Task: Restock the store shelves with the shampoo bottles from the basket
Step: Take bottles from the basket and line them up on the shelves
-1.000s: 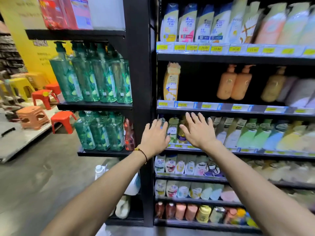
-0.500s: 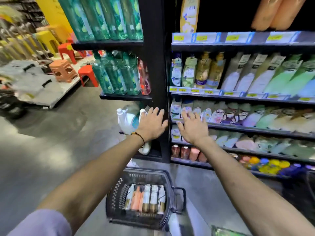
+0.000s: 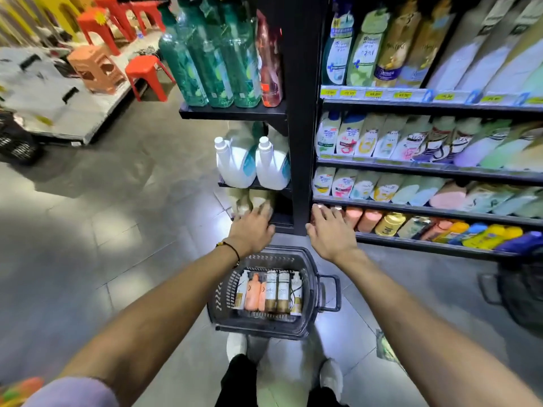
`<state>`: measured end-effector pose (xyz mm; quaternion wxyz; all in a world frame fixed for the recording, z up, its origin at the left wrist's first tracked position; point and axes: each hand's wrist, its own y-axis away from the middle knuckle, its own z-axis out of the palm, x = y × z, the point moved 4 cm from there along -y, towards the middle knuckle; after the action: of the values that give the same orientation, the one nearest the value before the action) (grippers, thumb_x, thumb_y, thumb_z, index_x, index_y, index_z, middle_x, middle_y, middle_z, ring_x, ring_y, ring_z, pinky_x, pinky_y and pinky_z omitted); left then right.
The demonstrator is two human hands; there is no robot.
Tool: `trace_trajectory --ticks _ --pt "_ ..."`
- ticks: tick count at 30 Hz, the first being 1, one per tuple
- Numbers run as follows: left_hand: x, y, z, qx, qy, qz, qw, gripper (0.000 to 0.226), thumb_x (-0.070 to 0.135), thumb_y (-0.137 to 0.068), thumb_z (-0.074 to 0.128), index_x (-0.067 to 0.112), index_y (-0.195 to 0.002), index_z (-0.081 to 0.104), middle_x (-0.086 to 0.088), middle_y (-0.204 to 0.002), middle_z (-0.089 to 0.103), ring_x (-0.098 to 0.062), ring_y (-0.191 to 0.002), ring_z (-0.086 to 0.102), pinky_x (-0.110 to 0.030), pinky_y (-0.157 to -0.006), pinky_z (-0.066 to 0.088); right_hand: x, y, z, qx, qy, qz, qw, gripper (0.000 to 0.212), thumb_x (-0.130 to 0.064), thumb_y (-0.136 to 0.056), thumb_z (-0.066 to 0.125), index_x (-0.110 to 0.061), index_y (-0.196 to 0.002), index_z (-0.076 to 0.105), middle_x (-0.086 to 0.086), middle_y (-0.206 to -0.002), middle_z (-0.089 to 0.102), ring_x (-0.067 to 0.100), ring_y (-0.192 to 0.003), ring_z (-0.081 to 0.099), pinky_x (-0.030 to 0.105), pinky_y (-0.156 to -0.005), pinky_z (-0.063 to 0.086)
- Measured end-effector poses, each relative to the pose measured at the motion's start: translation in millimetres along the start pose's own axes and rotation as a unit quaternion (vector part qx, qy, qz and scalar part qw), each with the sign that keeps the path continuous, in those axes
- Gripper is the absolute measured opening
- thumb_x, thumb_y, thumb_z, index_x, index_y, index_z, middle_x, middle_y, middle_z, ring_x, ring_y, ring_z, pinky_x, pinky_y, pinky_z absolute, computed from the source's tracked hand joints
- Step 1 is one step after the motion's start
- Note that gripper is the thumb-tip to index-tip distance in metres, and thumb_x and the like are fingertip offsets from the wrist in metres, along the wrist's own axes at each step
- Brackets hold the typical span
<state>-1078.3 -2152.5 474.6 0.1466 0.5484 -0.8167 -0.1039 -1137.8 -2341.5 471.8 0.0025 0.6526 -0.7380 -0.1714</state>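
Both arms stretch forward, left hand (image 3: 253, 230) and right hand (image 3: 329, 232) spread open, empty, above the basket (image 3: 312, 292).

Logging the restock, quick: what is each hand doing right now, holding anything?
Left hand: open, fingers spread, holding nothing, above the basket.
Right hand: open, fingers spread, holding nothing.

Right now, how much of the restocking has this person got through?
Hard to say what's done: the shelves look mostly full, but who filled them isn't shown. In hand: nothing; the left hand and right hand are both empty, spread open above the basket. Left: about six shampoo bottles lie in the basket on the floor, waiting for shelving.
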Motion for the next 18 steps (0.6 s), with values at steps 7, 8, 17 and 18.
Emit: trace_trajectory --ticks 7,8,17,18 --pt "-105 -11 87 -0.089 0.024 0.022 0.996 0.043 0.035 -0.102 0.039 0.008 -0.135 0.045 -0.018 -0.133 0.056 -0.038 -0.12 0.056 -0.049 -0.098 0.046 -47 -4 110 -0.086 0.006 0.033 0.996 0.057 -0.039 -0.108 0.033 -0.013 -0.158 0.023 0.009 -0.159 0.034 0.03 -0.145 0.03 0.046 -0.115 0.034" --pt "-118 -11 100 -0.094 0.029 0.028 0.995 0.041 0.034 -0.102 0.039 0.008 -0.134 0.046 -0.017 -0.133 0.055 -0.038 -0.12 0.056 -0.048 -0.095 0.048 -52 -3 125 -0.096 0.008 0.041 0.995 0.057 -0.039 -0.108 0.033 -0.013 -0.158 0.024 0.008 -0.159 0.034 0.029 -0.145 0.03 0.047 -0.115 0.035" --pt "-181 -21 235 -0.2 0.107 -0.015 0.974 0.062 0.04 -0.103 0.045 0.009 -0.154 0.027 -0.016 -0.13 0.059 -0.038 -0.109 0.062 -0.047 -0.085 0.055 -70 -26 237 -0.127 0.006 0.067 0.99 0.059 -0.034 -0.107 0.033 -0.012 -0.16 0.02 0.008 -0.164 0.03 0.027 -0.15 0.028 0.041 -0.121 0.029" --pt "-184 -23 253 -0.214 0.113 -0.028 0.97 0.059 0.04 -0.103 0.045 0.009 -0.151 0.03 -0.016 -0.128 0.059 -0.037 -0.108 0.062 -0.047 -0.085 0.055 -66 -29 251 -0.136 0.006 0.07 0.988 0.059 -0.034 -0.107 0.034 -0.012 -0.16 0.02 0.008 -0.165 0.029 0.027 -0.151 0.027 0.041 -0.121 0.03"
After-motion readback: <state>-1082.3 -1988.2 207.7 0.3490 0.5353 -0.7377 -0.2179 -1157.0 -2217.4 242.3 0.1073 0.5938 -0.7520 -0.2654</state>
